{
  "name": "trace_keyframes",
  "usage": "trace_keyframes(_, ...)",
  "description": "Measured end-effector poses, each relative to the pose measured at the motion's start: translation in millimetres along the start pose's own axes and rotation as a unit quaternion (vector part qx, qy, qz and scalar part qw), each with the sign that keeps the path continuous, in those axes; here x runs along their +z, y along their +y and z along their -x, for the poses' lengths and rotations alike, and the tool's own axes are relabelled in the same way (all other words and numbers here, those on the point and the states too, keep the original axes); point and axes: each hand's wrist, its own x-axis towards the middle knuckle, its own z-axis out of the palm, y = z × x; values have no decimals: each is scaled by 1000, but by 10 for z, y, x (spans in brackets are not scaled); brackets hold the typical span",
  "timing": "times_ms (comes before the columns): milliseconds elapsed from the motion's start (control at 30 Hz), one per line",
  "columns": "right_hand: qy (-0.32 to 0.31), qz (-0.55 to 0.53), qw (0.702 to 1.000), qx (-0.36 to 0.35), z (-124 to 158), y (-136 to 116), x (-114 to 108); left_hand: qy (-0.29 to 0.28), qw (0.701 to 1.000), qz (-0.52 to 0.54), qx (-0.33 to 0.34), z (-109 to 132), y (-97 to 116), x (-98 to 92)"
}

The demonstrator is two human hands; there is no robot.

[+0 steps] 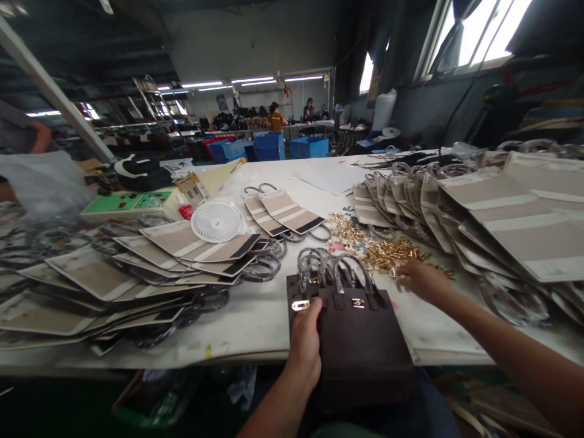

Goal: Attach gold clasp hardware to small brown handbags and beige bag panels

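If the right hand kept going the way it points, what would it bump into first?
Probably the pile of gold metal fittings just ahead of the right hand; it looks almost on them, though depth is hard to judge.

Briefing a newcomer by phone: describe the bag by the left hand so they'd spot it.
On the long white table, look at the near edge, between the stacks of beige panels. The dark brown bag lies there, gripped by the left hand. It alone is assembled, with gold clasps.
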Motion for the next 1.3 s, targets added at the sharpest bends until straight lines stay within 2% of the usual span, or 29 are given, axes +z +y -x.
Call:
trace_keyframes(100, 18, -14, 1000, -3, 96, 15, -87, 12, 1000, 20, -7, 24, -36, -8)
trace_keyframes(200, 88, -110, 990, 4, 336, -200, -265, 33, 999, 11, 22, 12, -80, -20)
trace_keyframes(300, 145, -287, 944, 72, 702, -767, -407, 41, 998, 5, 50, -5, -97, 17)
trace_keyframes(367, 119, -410, 900, 94, 931, -1252, -386, 41, 998, 7, 57, -4, -90, 64)
trace_keyframes(467, 65, -549, 830, 69, 1112, -1871, -154, 29, 997, 10, 65, 19, -79, 111)
trace_keyframes(533, 58, -582, 808, 69, 1118, -2105, 59, 17, 997, 10, 73, 38, -91, 101)
trace_keyframes(600, 78, -566, 818, 69, 1085, -2200, 242, 11, 996, 3, 90, 51, -118, 60)
trace_keyframes(667, 115, -523, 843, 54, 1063, -2209, 354, 3, 994, -8, 111, 54, -152, 8)
trace_keyframes(767, 160, -459, 873, 23, 1087, -2185, 391, -10, 992, -25, 127, 45, -192, -50)
trace_keyframes(867, 183, -416, 891, 18, 1138, -2194, 358, -27, 989, -47, 135, 36, -207, -75)
trace_keyframes(1100, 217, -357, 908, 40, 1158, -2253, 341, -42, 976, -129, 172, 74, -174, -89)
trace_keyframes(1300, 192, -371, 907, 61, 1149, -2254, 320, -32, 973, -147, 173, 100, -137, -80)
